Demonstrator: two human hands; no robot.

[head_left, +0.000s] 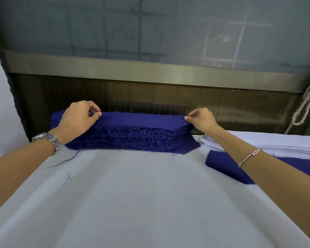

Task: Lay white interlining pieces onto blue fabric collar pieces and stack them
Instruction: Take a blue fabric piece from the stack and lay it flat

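Note:
A thick stack of blue collar pieces (132, 135) with frayed edges lies at the far side of the white table (141, 194). My left hand (79, 119) pinches the top blue piece (141, 119) near its left end. At the right end of that same piece, my right hand (200, 119) pinches it between thumb and fingers. A stack of white interlining pieces (276, 145) lies to the right, resting on a second, thinner pile of blue pieces (225, 167) partly hidden under my right forearm.
A brown panel and a metal rail (150, 72) rise right behind the blue stack. A pale cord (306, 102) hangs at the far right. Loose blue threads (66, 161) lie on the white cloth near my left wrist.

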